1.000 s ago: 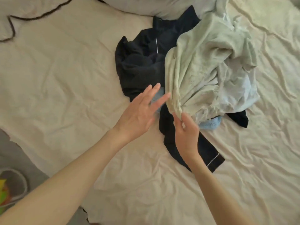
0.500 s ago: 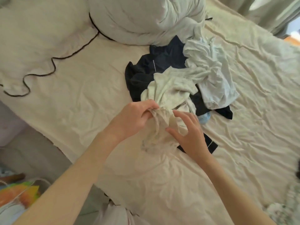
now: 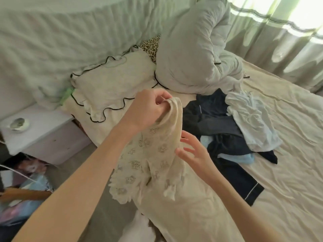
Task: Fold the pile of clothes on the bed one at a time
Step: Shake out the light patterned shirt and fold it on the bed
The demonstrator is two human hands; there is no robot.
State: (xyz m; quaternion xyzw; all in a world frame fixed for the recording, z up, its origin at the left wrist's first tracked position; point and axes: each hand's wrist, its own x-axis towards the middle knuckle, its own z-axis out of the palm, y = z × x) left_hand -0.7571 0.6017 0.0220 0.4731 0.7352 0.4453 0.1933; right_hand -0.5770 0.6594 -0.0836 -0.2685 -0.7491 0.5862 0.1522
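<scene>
Cream printed cotton garment with frilled hem (image 3: 148,165) hangs lifted above the near edge of the bed (image 3: 288,180), its top bunched in the left hand (image 3: 146,110), whose fingers (image 3: 161,102) are curled tight round the cloth. Right hand (image 3: 195,154) sits at the garment's right side, fingers spread and loose, grasping nothing. Further right on the sheet lies the pile: a crumpled dark navy piped garment (image 3: 218,123) and a pale blue shirt (image 3: 251,123) draped over it.
</scene>
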